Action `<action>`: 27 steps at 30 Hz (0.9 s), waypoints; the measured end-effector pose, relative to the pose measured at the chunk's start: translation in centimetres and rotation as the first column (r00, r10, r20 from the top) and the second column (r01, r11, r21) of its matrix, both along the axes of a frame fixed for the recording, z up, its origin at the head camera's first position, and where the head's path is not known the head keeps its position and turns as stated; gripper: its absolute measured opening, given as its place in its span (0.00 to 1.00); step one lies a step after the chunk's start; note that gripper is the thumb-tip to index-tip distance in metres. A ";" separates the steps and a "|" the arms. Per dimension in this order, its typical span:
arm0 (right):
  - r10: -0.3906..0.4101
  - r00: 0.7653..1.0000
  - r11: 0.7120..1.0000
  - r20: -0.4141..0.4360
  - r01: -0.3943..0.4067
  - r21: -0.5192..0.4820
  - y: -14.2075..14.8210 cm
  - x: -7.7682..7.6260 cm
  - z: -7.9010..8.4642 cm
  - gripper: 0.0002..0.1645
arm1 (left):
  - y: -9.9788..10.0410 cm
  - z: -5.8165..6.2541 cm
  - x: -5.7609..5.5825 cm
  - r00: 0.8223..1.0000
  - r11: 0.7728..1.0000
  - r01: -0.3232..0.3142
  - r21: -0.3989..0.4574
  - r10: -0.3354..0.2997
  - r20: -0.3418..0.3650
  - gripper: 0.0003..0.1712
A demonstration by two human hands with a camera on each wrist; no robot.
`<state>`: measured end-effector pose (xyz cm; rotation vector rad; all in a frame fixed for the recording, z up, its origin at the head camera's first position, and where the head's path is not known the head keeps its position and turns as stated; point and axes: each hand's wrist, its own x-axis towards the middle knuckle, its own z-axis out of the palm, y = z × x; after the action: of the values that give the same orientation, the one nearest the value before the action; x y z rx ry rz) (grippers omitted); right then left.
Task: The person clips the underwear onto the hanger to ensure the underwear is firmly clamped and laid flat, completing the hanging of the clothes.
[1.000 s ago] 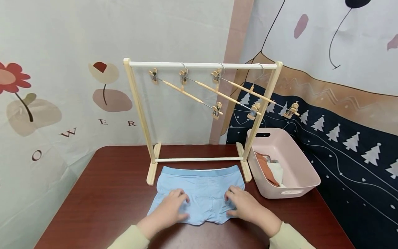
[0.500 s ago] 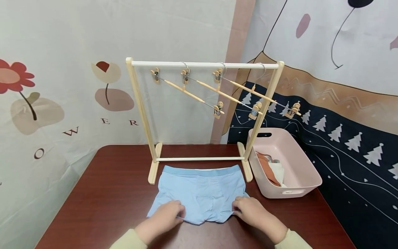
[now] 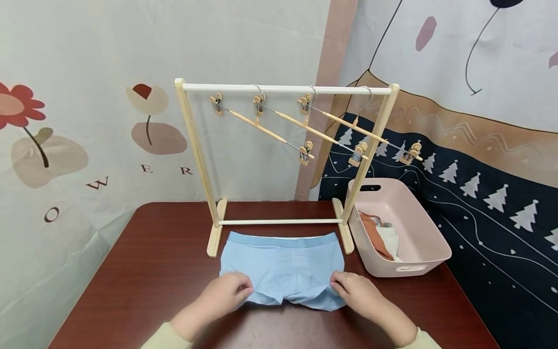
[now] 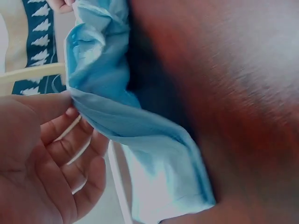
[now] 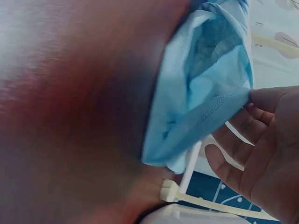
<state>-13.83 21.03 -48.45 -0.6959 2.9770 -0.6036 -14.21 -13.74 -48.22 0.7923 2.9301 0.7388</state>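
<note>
Light blue boxer briefs [image 3: 283, 266] lie on the table with the waistband toward the rack and the leg openings toward me. My left hand [image 3: 226, 291] pinches the hem of the left leg between thumb and fingers. In the left wrist view the blue cloth [image 4: 154, 154] folds up from the thumb and fingertips, with the other fingers loosely curled. On the other side my right hand [image 3: 355, 291] pinches the right leg's hem. That leg opening [image 5: 205, 84] gapes in the right wrist view, its stitched edge lifted at my thumb.
Behind the briefs stands a wooden rack [image 3: 281, 222] with several clip hangers, one being the middle hanger [image 3: 305, 127]. A pink bin [image 3: 418, 232] at the right holds orange and white cloth [image 3: 383, 240]. The dark red table [image 3: 131, 281] ends at the patterned backdrop.
Both hands have gone from hovering over the briefs to pinching the leg hems. The hems are now lifted and the legs partly folded; the left hand shifted slightly left and up.
</note>
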 end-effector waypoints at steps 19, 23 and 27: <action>0.169 0.986 0.966 0.004 -0.167 0.200 -2.9 2.1 -1.3 0.09 | 4.8 -2.3 3.0 0.998 0.983 0.051 -0.177 -0.055 -0.021 0.10; 0.127 0.992 0.967 -0.024 -0.119 0.224 -3.2 1.7 -1.7 0.12 | 5.3 -2.6 2.7 0.997 0.985 0.010 -0.172 -0.023 -0.070 0.11; 0.105 0.994 0.974 -0.041 -0.095 0.206 -3.5 1.5 -2.1 0.15 | 5.7 -2.6 2.4 0.999 0.981 -0.002 -0.196 -0.005 -0.035 0.12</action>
<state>-12.35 17.53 -50.51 -0.8484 2.9701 -0.2729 -11.80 -8.03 -50.84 0.7972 2.9721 0.4299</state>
